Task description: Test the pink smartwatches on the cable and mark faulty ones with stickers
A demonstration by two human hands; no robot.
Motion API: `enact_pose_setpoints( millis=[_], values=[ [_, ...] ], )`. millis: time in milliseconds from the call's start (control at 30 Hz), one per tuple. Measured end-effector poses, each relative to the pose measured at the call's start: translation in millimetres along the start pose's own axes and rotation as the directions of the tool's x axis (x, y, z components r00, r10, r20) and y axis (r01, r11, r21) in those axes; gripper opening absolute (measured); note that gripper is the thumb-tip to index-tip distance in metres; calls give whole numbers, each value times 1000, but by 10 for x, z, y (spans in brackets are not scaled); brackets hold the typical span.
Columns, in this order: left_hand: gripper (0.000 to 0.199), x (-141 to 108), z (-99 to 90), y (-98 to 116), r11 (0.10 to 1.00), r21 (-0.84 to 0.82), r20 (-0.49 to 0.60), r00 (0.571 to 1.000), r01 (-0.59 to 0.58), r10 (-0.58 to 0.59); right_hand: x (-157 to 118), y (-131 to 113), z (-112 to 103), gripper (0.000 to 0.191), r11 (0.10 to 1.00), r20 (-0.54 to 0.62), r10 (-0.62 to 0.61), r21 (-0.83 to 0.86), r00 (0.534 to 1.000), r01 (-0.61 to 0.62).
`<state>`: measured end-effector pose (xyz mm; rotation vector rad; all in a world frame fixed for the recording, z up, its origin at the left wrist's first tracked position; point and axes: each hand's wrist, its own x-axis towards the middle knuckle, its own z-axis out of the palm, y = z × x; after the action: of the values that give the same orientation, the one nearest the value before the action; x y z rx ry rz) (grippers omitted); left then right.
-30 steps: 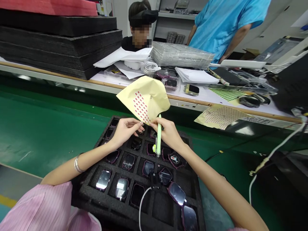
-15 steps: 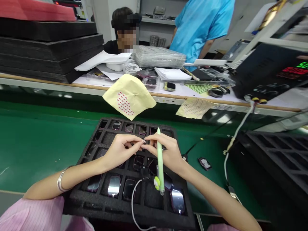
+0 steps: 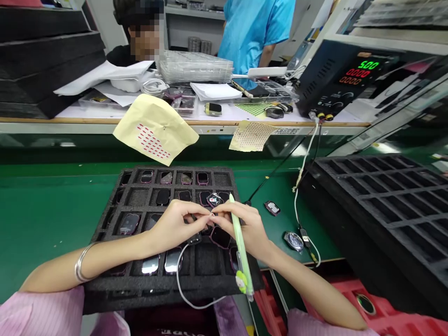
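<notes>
Over a black foam tray (image 3: 140, 282) of watch-like devices, my left hand (image 3: 178, 221) and my right hand (image 3: 247, 228) meet fingertip to fingertip. Both pinch a tiny pale piece (image 3: 211, 215) too small to identify. A light green pen (image 3: 241, 247) lies across my right hand, its tip pointing away from me. Just beyond the fingertips, a watch with a lit face (image 3: 214, 199) rests on the tray. Below my left fingers sits a small black connector (image 3: 194, 239) with a white cable (image 3: 179, 275).
A power supply (image 3: 336, 81) with lit digits stands on the shelf (image 3: 210, 126), where yellow sheets (image 3: 156, 128) hang. More foam trays (image 3: 388, 210) lie right, black foam blocks (image 3: 45, 56) left. One device (image 3: 272, 208) and a round watch (image 3: 293, 241) lie on the green table. Two people are behind.
The view has shifted right, so the shelf and tray appear further left. The round watch and red crate have come into view. My hands stay together at the fingertips.
</notes>
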<state>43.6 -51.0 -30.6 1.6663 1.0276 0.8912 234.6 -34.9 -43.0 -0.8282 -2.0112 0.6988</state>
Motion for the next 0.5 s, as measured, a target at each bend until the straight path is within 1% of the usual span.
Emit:
enact_pose_setpoints(
  millis=[67,167,233,267,300,367,433,500],
  values=[
    [19,5,50,-9,999,-24,15,999,31,-31,-67,15,-7,12,1000,-21,8,-5,1000,-8],
    [23,14,113,-15,984,-118,77,989,132,-123,-133,26,-15,6,1000,-45,13,29,999,-12],
    [24,23,144,-23,973,-148,112,981,175,-159,-163,30,-24,9,997,-35,52,53,998,-50],
    [24,27,155,-32,976,-132,121,980,174,-158,-178,35,-31,12,995,-26,83,55,996,-81],
    [24,29,163,-45,984,-90,125,982,156,-144,-195,44,-40,14,992,-14,118,51,993,-117],
    [21,28,169,-87,993,66,137,985,96,-105,-233,79,-62,19,981,23,189,30,982,-190],
    [19,16,166,-142,962,269,147,986,42,-85,-282,134,-80,23,971,96,240,-5,966,-241],
    [20,1,164,-198,908,418,149,985,20,-90,-338,198,-82,24,966,183,258,-55,948,-252]
  ],
)
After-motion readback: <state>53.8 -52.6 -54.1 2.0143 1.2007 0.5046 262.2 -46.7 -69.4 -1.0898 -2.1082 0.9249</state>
